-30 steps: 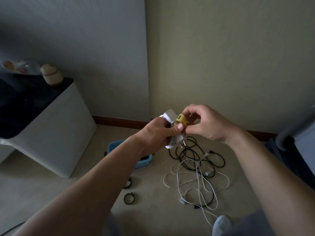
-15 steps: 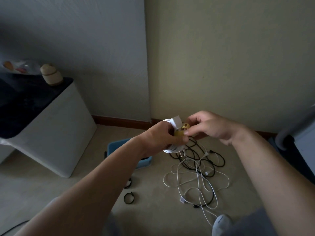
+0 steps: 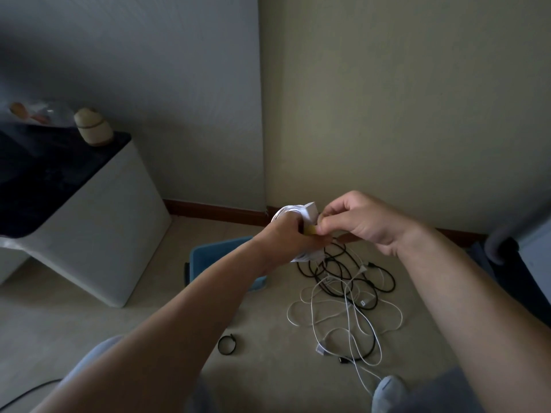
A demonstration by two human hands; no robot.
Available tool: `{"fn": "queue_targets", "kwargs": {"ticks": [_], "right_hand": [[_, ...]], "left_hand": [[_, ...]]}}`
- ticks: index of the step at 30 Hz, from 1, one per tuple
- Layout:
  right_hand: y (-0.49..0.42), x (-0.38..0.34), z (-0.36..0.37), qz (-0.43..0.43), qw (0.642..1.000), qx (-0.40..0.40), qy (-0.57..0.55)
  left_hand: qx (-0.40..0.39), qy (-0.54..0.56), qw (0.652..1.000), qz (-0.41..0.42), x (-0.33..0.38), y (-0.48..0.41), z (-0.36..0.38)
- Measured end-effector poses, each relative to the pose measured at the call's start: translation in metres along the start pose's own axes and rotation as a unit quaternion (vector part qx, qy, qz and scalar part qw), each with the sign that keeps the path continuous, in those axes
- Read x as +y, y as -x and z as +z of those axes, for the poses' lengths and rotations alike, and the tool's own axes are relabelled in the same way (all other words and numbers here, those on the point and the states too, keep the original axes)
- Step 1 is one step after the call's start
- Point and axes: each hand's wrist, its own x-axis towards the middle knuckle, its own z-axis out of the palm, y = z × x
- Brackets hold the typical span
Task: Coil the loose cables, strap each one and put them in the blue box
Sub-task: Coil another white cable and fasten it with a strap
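Fingers (image 3: 330, 222), R hand (image 3: 368, 222), pinch yellow strap (image 3: 310, 231) — L hand (image 3: 290, 238) grips coil (image 3: 286, 210)

this looks like a room in a home, seen at a corner where a grey wall (image 3: 149, 70) meets a cream wall (image 3: 402, 99). a brown wooden skirting board (image 3: 214, 211) runs along the foot of both, above a pale beige floor (image 3: 89, 323). at the left stands a white cabinet (image 3: 98, 234) whose dark surface (image 3: 44, 180) carries household bits: a small round lidded jar (image 3: 93, 126) and a clear plastic bag (image 3: 35, 113). loose cables (image 3: 343, 293) lie tangled on the floor beside a blue box (image 3: 220, 254). the light is dim and domestic.
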Motion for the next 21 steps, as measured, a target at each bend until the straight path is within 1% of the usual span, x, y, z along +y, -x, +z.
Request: {"fn": "queue_targets", "kwargs": {"ticks": [3, 6, 9, 11, 15, 19, 21], "right_hand": [[0.000, -0.005, 0.005, 0.003, 1.000, 0.015, 0.013], [0.000, -0.007, 0.007, 0.022, 0.999, 0.027, 0.018], [0.001, -0.008, 0.005, 0.062, 0.997, 0.030, -0.017], [0.001, -0.007, 0.003, 0.081, 0.995, 0.029, -0.054], [0.002, -0.007, 0.005, 0.075, 0.990, 0.039, -0.114], [0.001, -0.005, 0.004, 0.066, 0.988, 0.063, -0.124], [0.001, -0.004, 0.004, 0.070, 0.985, 0.064, -0.145]], "left_hand": [[0.026, -0.097, 0.994, 0.032, -0.004, -0.004, 0.002], [0.017, -0.131, 0.991, 0.014, -0.010, -0.009, 0.003], [0.014, -0.135, 0.991, -0.019, -0.014, -0.010, 0.004], [0.016, -0.114, 0.993, -0.033, -0.015, -0.012, 0.002], [0.004, -0.072, 0.996, -0.047, -0.020, -0.013, 0.000], [0.016, -0.079, 0.994, -0.071, -0.022, -0.014, -0.002], [0.005, -0.074, 0.995, -0.070, -0.022, -0.015, -0.003]]}}
